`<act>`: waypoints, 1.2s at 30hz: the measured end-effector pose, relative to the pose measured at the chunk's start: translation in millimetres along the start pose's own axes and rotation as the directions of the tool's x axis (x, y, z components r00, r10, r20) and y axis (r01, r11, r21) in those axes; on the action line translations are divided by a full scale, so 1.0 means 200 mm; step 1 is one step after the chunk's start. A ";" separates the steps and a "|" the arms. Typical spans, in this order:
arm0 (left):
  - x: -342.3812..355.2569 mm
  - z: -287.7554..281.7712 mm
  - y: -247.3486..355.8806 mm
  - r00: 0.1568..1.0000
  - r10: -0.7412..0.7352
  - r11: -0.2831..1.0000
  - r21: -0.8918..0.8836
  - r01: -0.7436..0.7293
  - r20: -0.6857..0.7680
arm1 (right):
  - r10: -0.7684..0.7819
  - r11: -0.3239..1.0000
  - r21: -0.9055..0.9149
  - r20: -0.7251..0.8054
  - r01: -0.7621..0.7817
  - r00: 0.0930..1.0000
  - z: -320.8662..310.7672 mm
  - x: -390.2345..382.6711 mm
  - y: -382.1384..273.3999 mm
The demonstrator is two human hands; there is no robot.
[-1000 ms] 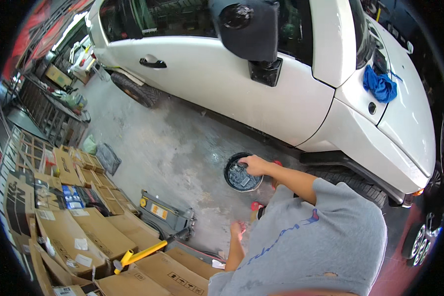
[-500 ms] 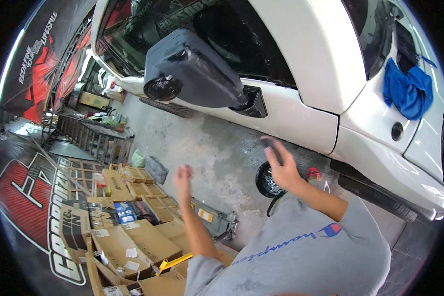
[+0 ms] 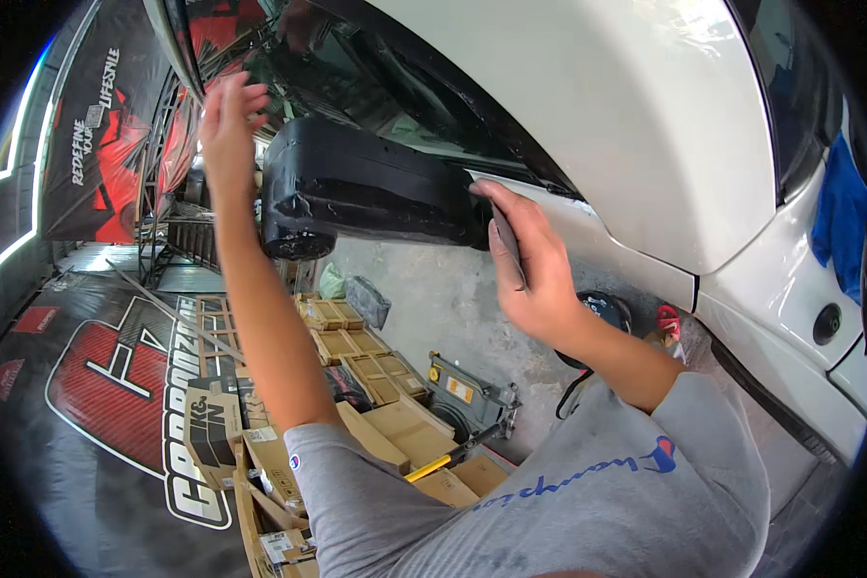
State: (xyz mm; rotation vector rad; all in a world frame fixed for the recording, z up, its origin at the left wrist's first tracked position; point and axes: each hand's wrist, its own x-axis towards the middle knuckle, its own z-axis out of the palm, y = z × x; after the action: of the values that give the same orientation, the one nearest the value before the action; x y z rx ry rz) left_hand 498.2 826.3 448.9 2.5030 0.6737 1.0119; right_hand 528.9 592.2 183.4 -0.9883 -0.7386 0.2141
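A black side mirror housing [image 3: 371, 193] with a scuffed, streaky surface juts from the door of a white vehicle [image 3: 588, 87]. Beyond its outer left end, my left hand [image 3: 229, 130] is raised with the fingers stretched and a little apart, holding nothing. My right hand [image 3: 539, 260] is at the inner end of the mirror, by its mount. A thin, dark, flat piece [image 3: 507, 246] is held between its thumb and fingers; it resembles a folded sheet, but its kind is unclear. Whether those fingertips touch the housing I cannot tell.
Cardboard boxes [image 3: 405, 429] are stacked below my left arm, beside a grey floor jack [image 3: 467, 390]. A dark round object [image 3: 602, 313] is on the floor beyond my right forearm. A blue cloth [image 3: 843, 222] hangs on the vehicle at the right. Printed banners [image 3: 116, 385] line the left.
Both hands have risen to the mirror, the left going far up past its outer end. The view has shifted closer, and the mirror is now seen more from the side.
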 end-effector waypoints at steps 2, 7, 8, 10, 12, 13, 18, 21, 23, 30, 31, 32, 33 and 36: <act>0.01 0.03 -0.07 0.949 -0.156 0.987 0.005 0.161 0.273 | -0.114 0.990 -0.080 0.009 0.115 0.993 0.02 0.03 0.03; -0.03 0.09 -0.03 0.951 -0.161 0.982 -0.053 0.182 0.264 | -0.171 0.985 -0.010 0.104 0.173 0.980 0.02 0.10 0.11; -0.03 0.09 -0.03 0.950 -0.170 0.981 -0.050 0.189 0.261 | -0.185 0.983 0.014 0.115 0.184 0.976 0.02 0.11 0.12; -0.04 0.07 -0.03 0.952 -0.181 0.972 -0.101 0.211 0.246 | -0.207 0.978 0.053 0.142 0.201 0.968 0.05 0.12 0.13; -0.04 0.07 -0.04 0.956 -0.187 0.970 -0.114 0.216 0.226 | -0.253 0.966 0.094 0.118 0.243 0.960 0.06 0.14 0.13; -0.03 0.08 -0.04 0.956 -0.177 0.973 -0.103 0.206 0.234 | -0.253 0.966 0.095 0.130 0.242 0.959 0.06 0.17 0.12; -0.05 0.06 -0.04 0.953 -0.165 0.971 -0.128 0.202 0.254 | -0.277 0.949 0.198 0.141 0.247 0.951 0.06 0.17 0.17; -0.04 0.10 0.00 0.955 -0.172 0.978 -0.077 0.195 0.242 | -0.294 0.942 0.207 0.119 0.266 0.948 0.08 0.23 0.12; -0.04 0.11 -0.01 0.954 -0.171 0.976 -0.091 0.199 0.246 | -0.339 0.927 0.205 0.093 0.315 0.936 0.09 0.29 0.08; -0.04 0.11 0.00 0.950 -0.164 0.978 -0.080 0.191 0.265 | -0.283 0.941 0.243 0.185 0.235 0.941 0.06 0.27 0.11; -0.03 0.10 -0.02 0.949 -0.152 0.981 -0.071 0.178 0.276 | -0.371 0.913 0.231 0.122 0.337 0.921 0.11 0.31 0.11; -0.03 0.10 -0.03 0.949 -0.151 0.982 -0.071 0.177 0.277 | -0.371 0.913 0.230 0.120 0.338 0.921 0.09 0.31 0.11; -0.04 0.08 -0.05 0.952 -0.140 0.982 -0.083 0.168 0.272 | -0.340 0.924 0.245 0.169 0.295 0.925 0.07 0.28 0.13; -0.03 0.07 -0.05 0.956 -0.139 0.982 -0.087 0.166 0.258 | -0.361 0.928 0.161 0.159 0.336 0.919 0.06 0.25 0.19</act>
State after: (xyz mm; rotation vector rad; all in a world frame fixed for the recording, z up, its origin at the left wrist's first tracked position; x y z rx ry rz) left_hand 502.0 828.6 430.8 2.3870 0.7011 0.6446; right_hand 563.8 645.9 180.5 -0.7017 -1.0466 0.0412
